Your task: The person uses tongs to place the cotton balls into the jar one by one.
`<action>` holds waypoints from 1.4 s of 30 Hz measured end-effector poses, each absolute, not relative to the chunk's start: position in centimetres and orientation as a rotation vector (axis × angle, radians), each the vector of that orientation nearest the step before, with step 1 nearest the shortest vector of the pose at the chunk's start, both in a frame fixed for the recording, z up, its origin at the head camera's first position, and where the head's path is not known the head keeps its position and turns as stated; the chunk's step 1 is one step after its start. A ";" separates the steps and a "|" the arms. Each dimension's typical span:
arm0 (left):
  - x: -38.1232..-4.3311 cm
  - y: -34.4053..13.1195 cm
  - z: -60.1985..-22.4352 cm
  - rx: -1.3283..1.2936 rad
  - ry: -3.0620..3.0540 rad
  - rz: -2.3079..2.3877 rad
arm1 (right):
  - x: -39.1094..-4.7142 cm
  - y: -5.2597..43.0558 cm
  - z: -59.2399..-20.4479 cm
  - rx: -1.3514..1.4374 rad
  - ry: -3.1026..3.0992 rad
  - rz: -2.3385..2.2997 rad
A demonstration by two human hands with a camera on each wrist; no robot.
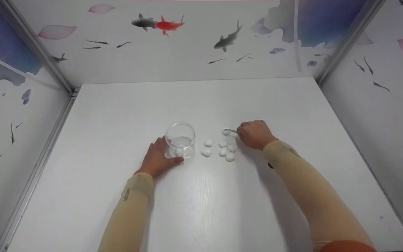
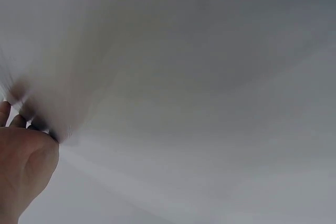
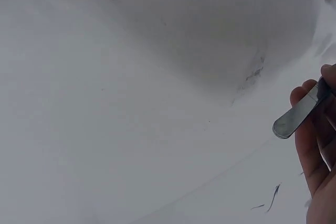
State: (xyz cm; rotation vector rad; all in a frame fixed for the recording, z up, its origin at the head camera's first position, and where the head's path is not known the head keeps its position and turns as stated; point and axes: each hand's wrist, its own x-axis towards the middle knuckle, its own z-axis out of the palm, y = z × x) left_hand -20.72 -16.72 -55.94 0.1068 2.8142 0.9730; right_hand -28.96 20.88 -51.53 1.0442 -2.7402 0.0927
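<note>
A clear round jar [image 1: 180, 140] stands upright on the white table, with a white cotton ball [image 1: 179, 152] visible through its wall. My left hand [image 1: 157, 159] holds the jar low on its left side, thumb in front and fingers round behind. In my right hand [image 1: 256, 134] are metal tweezers [image 1: 232, 131], pointing left. Their tips meet a lone cotton ball [image 1: 225, 132]; whether they pinch it I cannot tell. The tweezers' rounded flat end [image 3: 294, 120] sticks out of the hand in the right wrist view. The left wrist view shows part of the left hand [image 2: 26, 163].
Two cotton balls [image 1: 206, 152] lie just right of the jar. A cluster of several more [image 1: 224, 151] sits between them and my right hand. Printed panels with fish wall the table [image 1: 194, 101] at the back [image 1: 187, 56] and both sides.
</note>
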 end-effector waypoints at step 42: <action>-20.6 -16.5 -55.9 0.081 2.803 0.981 | -24.5 10.0 -44.3 1.353 -2.414 0.159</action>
